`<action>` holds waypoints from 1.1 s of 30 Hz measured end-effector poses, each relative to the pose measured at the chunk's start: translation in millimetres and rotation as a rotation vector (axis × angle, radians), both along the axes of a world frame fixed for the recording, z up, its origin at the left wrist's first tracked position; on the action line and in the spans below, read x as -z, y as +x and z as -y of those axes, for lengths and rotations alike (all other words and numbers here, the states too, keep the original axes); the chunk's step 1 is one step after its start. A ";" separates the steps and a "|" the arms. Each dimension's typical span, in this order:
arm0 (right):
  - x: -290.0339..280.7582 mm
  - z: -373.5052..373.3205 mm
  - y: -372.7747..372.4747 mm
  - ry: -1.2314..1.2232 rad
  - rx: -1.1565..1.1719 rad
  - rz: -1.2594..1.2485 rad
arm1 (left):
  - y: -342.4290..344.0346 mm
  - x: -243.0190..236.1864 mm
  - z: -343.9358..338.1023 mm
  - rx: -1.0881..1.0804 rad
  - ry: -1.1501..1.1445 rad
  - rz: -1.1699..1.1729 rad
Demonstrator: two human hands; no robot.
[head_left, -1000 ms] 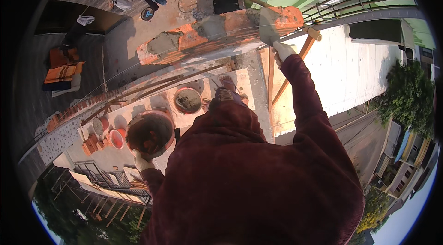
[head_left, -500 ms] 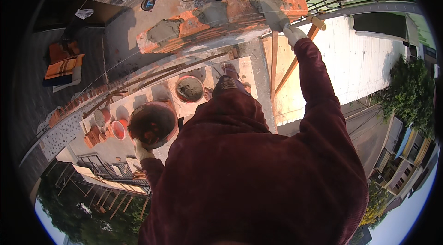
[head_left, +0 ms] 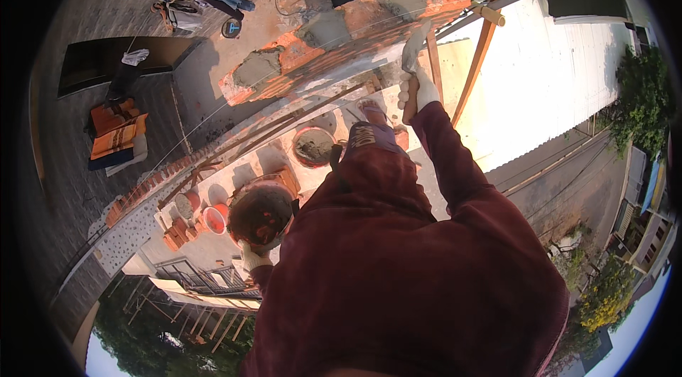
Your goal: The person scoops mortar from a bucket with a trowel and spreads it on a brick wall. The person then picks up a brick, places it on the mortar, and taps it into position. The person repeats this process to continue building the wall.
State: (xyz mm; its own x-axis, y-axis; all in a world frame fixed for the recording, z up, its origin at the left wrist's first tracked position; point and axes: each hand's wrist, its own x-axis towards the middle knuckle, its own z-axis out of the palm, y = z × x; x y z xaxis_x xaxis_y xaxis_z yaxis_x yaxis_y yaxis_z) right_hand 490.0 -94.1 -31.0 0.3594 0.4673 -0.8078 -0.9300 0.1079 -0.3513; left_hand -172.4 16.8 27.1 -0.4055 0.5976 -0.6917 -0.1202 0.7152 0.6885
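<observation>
Grey trowel, right hand — long axis forward, tip toward wall.

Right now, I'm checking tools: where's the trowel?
In the head view, the trowel is right of centre, in the right hand, near the right end of the brick wall.

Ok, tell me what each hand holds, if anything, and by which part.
The right hand holds the trowel by its handle. The left hand is at the near rim of the large bucket; whether it grips cannot be told.

Head-worn fisheye view, steeply downward
</observation>
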 end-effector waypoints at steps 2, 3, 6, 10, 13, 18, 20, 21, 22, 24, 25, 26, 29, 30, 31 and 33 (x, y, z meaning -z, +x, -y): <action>14.3 -52.2 -16.1 0.087 0.190 -0.013 | 1.1 1.3 -2.7 0.035 0.005 0.010; 22.0 -72.6 -16.4 0.168 0.271 -0.045 | 11.2 -8.3 -10.7 0.080 0.000 0.030; 37.7 -128.9 -7.2 0.332 0.516 -0.210 | 9.3 -14.6 -25.7 0.172 0.016 0.043; 38.9 -155.3 -10.8 0.591 0.581 -0.371 | -1.8 -23.0 -29.7 0.206 0.016 0.010; 55.0 -119.2 -13.7 0.665 0.441 -0.399 | -5.5 -16.0 -34.3 0.225 0.010 0.001; 51.4 -63.4 -21.7 0.713 0.261 -0.434 | -12.0 -18.7 -34.5 0.230 0.025 -0.028; 47.7 -65.6 -7.7 0.802 0.381 -0.430 | -9.0 -17.3 -40.6 0.248 0.019 -0.036; 56.4 -72.2 6.8 0.879 0.405 -0.448 | -5.6 -15.2 -44.0 0.261 0.013 -0.039; 53.2 -80.5 10.8 0.928 0.438 -0.503 | -3.8 -15.8 -47.1 0.269 0.013 -0.051; 38.2 -93.2 24.1 0.982 0.495 -0.549 | 5.8 -14.0 -57.0 0.302 0.012 -0.057; 31.6 -99.2 26.1 0.982 0.512 -0.558 | 7.9 -13.2 -59.7 0.311 0.017 -0.058; 24.9 -103.0 25.5 0.976 0.523 -0.576 | 3.9 -11.7 -57.1 0.315 0.039 -0.014; -5.8 -92.3 -1.1 1.010 0.489 -0.586 | -11.0 -8.2 -55.7 0.341 0.063 0.088; -21.8 -79.9 -15.4 0.975 0.474 -0.533 | -15.7 -5.3 -62.0 0.362 0.047 0.106; -31.0 -67.4 -24.6 0.834 0.388 -0.491 | -19.7 -9.5 -60.8 0.369 0.035 0.111; -49.7 -28.1 -39.5 0.585 0.215 -0.298 | -11.8 -6.9 -52.2 0.333 0.054 0.084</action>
